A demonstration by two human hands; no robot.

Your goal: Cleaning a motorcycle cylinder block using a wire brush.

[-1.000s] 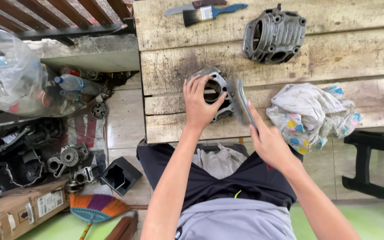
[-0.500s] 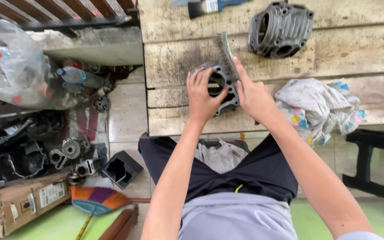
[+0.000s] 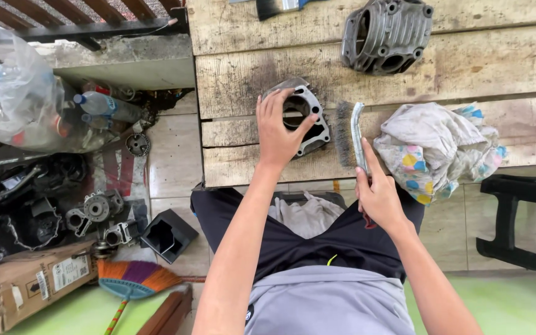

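While the left hand [image 3: 280,127] grips the grey engine cylinder [image 3: 302,115] on the wooden counter [image 3: 237,80], the right hand [image 3: 376,195] is clamped on a wire brush [image 3: 350,133] just beside it. Looks like mid-scrub; bristles need to meet metal.

We've got left hand [image 3: 278,131] gripping the metal cylinder block [image 3: 303,115] on the wooden bench [image 3: 237,80], right hand [image 3: 376,195] holding the wire brush [image 3: 350,135] just beside it.

Plank bench [image 3: 249,80] — two engine cylinders [image 3: 387,34] [image 3: 305,115], rag [image 3: 435,149], paintbrush [image 3: 277,6].
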